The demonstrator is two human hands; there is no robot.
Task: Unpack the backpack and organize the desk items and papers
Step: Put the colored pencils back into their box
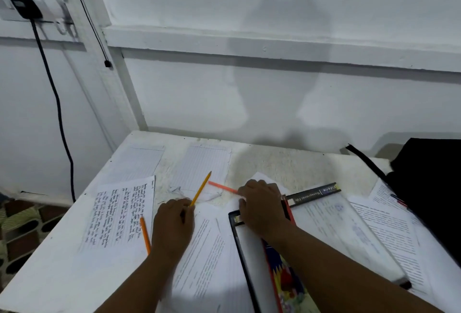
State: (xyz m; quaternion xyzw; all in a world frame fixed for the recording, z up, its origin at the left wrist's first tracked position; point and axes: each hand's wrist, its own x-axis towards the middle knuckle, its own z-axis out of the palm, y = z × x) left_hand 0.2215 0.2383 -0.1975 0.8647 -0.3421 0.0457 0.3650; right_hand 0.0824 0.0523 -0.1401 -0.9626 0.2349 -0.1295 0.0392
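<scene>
Backpack (pixel 434 188), black fabric, sits at the right edge of our white tabletop (pixel 50 250), strap trailing toward the wall. Room: white panelled wall, a wall socket with black plug (pixel 26 7) and cable at upper left. Loose papers cover the surface: a handwritten sheet (pixel 119 215) left, lined sheets further back, printed pages right. Our left hand (pixel 172 228) pinches a yellow pencil (pixel 200 188), tip angled up and away. An orange pencil (pixel 145 235) lies just beside that wrist. Our right hand (pixel 262 205) rests knuckles-up with fingers curled on a black-framed folder and touches a pink pencil (pixel 222 186); grip unclear. A coloured pencil box (pixel 287 277) lies under that forearm.
</scene>
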